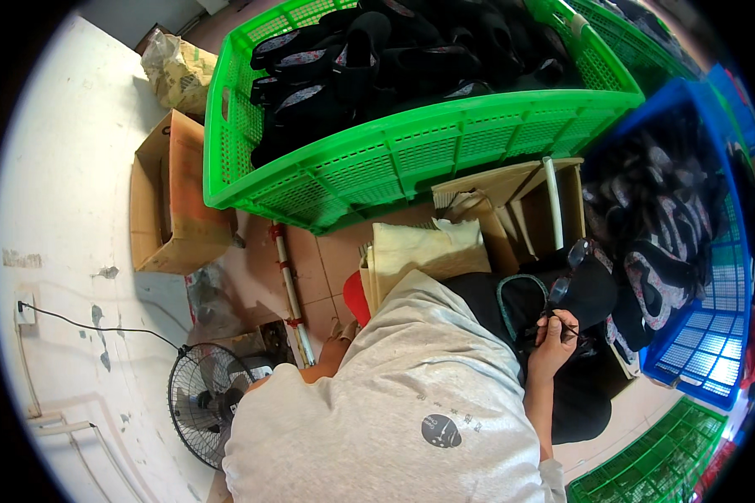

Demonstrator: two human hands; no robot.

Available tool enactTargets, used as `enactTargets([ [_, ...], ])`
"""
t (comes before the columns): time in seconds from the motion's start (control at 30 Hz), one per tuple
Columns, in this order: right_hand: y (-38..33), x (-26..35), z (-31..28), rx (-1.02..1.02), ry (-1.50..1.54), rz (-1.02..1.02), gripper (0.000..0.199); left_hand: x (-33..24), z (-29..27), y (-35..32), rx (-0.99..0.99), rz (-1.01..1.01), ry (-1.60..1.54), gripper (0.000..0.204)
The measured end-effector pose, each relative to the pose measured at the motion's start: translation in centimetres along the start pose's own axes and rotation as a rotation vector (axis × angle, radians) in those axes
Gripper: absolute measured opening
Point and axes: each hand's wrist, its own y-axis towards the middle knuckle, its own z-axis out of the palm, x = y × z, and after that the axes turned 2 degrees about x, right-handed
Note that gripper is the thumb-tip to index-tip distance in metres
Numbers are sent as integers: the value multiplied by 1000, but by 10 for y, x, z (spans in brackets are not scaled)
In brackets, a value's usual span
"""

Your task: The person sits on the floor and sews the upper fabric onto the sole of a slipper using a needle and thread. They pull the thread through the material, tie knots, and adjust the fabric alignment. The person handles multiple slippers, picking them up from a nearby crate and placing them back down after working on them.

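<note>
One hand (pixel 552 345) shows, pinched on a black shoe upper (pixel 583 293) — I'd grip its near edge firmly; I cannot see the left hand.

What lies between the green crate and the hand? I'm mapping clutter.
In the head view, an open cardboard box sits between the green crate and the right hand.

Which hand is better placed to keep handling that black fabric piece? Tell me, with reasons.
Right, probably. The right hand already rests on the black fabric piece with its grip around a thin dark tool; whether the fingers pinch shut is unclear. The left hand is hidden under the grey shirt.
</note>
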Motion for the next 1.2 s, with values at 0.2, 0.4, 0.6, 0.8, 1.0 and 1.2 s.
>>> enactTargets([
  [0.2, -1, 3, -1, -12, 20, 36, 13, -14, -30, -18, 78, -88, -45, 34],
  [0.4, 0, 4, 0, 10, 53, 37, 11, 3, -26, -34, 134, -132, -31, 34],
  [0.6, 0, 8, 1, 4, 70, 50, 11, 6, -30, -27, 180, -128, -8, 33],
  [0.8, 1, 6, 1, 8, 84, 35, 11, 1, -50, -10, 163, -112, 7, 33],
  [1.0, 0, 2, -1, 10, 58, 3, 10, -5, -63, 6, 110, -88, 14, 33],
  [1.2, 0, 2, -1, 9, 97, 19, 10, 57, 0, 30, 339, -35, 131, 43],
])
